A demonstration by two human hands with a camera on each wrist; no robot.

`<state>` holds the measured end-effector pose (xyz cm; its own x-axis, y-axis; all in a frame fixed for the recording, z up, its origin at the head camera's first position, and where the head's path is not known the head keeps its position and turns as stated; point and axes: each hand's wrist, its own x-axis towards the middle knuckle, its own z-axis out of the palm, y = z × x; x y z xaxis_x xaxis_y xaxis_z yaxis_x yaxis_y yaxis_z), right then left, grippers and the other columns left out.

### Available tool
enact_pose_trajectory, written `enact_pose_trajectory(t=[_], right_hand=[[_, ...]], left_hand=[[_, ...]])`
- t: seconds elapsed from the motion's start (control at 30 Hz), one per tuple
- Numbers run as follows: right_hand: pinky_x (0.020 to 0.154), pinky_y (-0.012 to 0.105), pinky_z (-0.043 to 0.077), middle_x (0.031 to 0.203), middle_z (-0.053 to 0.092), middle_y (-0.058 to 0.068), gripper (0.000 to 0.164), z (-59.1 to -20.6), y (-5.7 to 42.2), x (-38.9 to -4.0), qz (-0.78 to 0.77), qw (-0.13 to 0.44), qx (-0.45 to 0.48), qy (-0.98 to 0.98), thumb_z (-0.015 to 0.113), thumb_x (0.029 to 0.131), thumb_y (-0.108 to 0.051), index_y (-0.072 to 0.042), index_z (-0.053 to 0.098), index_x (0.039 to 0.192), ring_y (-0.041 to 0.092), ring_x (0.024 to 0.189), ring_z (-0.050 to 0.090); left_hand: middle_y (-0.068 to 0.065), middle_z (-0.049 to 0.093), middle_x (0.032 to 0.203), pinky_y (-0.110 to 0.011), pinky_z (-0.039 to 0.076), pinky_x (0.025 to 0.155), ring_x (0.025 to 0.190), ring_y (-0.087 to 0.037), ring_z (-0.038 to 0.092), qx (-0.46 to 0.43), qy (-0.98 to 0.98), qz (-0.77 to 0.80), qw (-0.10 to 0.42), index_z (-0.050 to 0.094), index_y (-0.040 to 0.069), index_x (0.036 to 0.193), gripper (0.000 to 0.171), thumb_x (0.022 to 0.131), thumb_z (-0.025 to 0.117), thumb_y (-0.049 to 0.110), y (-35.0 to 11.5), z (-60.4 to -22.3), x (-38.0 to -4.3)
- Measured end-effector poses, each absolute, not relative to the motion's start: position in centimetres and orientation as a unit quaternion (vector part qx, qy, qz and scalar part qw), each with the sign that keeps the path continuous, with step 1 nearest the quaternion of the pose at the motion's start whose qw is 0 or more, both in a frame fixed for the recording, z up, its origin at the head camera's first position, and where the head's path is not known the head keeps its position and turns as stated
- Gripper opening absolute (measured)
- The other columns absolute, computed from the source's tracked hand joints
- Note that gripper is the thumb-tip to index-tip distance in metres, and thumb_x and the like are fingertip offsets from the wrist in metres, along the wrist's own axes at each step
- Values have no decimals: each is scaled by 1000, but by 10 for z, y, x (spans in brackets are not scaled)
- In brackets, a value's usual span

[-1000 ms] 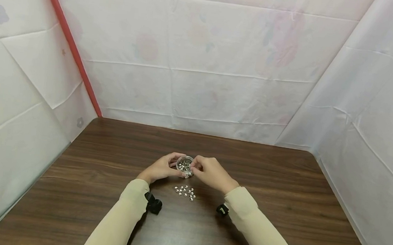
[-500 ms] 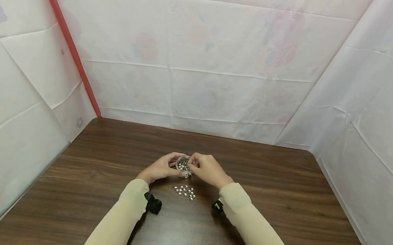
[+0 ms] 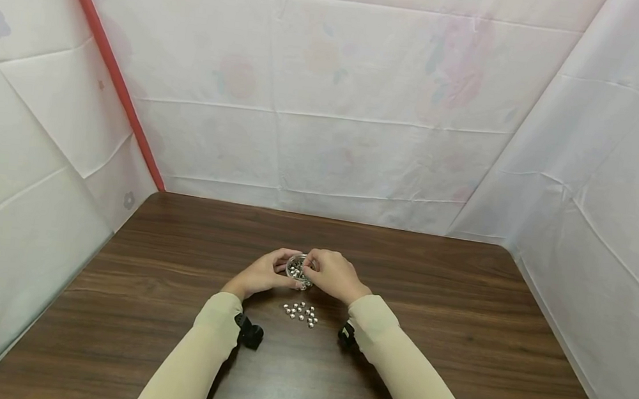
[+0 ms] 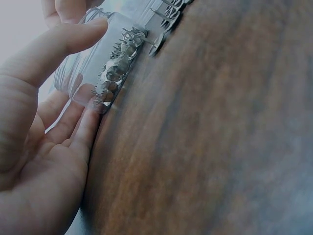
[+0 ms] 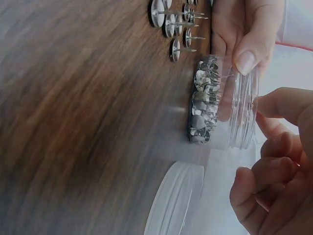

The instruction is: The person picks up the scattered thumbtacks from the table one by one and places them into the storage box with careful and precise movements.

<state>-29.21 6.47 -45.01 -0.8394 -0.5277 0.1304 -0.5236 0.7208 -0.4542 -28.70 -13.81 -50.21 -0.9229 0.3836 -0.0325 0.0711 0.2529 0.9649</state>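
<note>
Your right hand [image 3: 336,276] has shifted farther over the clear round plastic jar [image 5: 239,129], fingers [image 5: 281,102] now above silver metal thumbtacks [image 5: 199,104], pinch unclear; your left hand [image 3: 259,275] grips the jar toward the brown wood-grain surface [image 3: 460,303]'s far edge.

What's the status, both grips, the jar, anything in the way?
Left grip around clear jar, jar upright, tacks inside. Right grip at jar mouth, contents unclear. Possible hazard: loose tacks, points up, table in front.

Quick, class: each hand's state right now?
Left hand: holding the clear jar.
Right hand: curled at the jar's mouth; whether holding anything cannot be told.
</note>
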Motion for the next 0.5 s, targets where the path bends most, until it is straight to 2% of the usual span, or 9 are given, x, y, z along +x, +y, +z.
enact_pose_trajectory(t=[0.33,0.5], right_hand=[[37,22,32,57,52,-6,10,-454,61,-295,-227,8,-271,935,57,91,-30,-23,64,95,8,43,42],[38,23,34,60,53,-5,10,-452,63,-291,-238,11,-272,932,58,91,-30,-23,63,97,9,44,44]], left_hand=[[-3,50,132,-49,41,101,120,-16,46,151,771,604,136,49,25,131,71,69,83,27,-137,-502,-288],[1,49,133,-47,40,103,121,-14,43,142,776,599,135,49,29,129,70,68,83,28,-138,-501,-287]])
